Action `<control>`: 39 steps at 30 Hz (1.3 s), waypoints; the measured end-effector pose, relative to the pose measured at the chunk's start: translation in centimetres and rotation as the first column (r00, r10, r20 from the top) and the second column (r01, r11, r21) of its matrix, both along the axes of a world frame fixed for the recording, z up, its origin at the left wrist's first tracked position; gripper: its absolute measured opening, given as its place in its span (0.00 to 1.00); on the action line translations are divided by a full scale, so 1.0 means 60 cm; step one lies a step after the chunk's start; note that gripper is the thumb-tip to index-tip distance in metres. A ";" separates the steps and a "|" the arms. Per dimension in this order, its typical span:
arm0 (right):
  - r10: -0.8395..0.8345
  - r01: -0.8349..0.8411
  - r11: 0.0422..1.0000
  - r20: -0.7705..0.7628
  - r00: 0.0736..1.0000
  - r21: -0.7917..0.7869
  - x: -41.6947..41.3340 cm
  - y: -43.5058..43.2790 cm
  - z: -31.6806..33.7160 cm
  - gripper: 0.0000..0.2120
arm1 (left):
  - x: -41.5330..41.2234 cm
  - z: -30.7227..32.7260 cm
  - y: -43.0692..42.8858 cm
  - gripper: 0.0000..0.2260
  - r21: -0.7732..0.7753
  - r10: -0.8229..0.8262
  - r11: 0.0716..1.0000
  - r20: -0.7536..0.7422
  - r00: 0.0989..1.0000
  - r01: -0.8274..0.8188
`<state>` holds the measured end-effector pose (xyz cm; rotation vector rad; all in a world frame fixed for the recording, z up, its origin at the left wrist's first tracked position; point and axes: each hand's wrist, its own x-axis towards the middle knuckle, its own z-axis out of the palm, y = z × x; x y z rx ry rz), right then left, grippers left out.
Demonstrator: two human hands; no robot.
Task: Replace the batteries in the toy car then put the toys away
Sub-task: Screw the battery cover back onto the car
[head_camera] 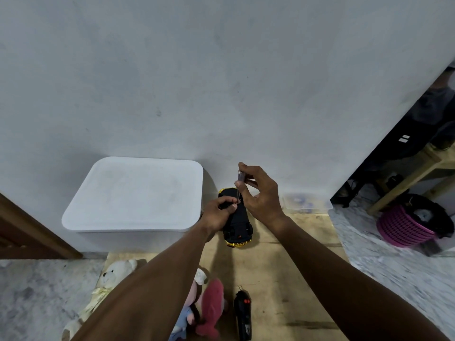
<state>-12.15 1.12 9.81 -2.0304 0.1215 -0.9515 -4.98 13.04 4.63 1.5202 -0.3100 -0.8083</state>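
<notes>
A black and yellow toy car (239, 225) lies upside down on a wooden board, its dark underside facing up. My left hand (219, 212) grips the car's far half and steadies it. My right hand (258, 193) pinches the handle of a small screwdriver (239, 185), which stands almost upright with its tip down on the car's underside next to my left thumb. A black remote control (243, 316) with red buttons lies near the board's front.
A white lidded storage bin (135, 195) stands left of the car against the wall. Plush toys lie near me: a cream bear (110, 279) and a pink fish (211, 306). A clear plastic lid (305, 203) rests by the wall. A pink basket (403, 227) sits right.
</notes>
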 end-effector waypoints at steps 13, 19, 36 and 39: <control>-0.048 0.049 0.999 -0.053 0.997 0.017 0.003 0.004 -0.002 0.18 | -0.003 -0.007 0.002 0.06 0.004 0.004 1.000 0.013 1.000 -0.005; -0.028 0.029 0.999 -0.052 0.998 0.027 0.001 0.001 0.004 0.18 | -0.003 -0.007 0.005 0.07 0.002 -0.001 1.000 0.005 1.000 0.001; -0.034 0.037 0.999 -0.089 0.995 0.038 -0.018 -0.009 0.011 0.20 | -0.003 -0.012 0.005 0.10 -0.014 -0.016 1.000 -0.005 1.000 0.016; -0.085 0.089 0.995 -0.085 0.993 0.048 -0.020 -0.004 0.012 0.21 | 0.000 -0.011 0.007 0.11 -0.003 -0.003 1.000 -0.009 1.000 0.003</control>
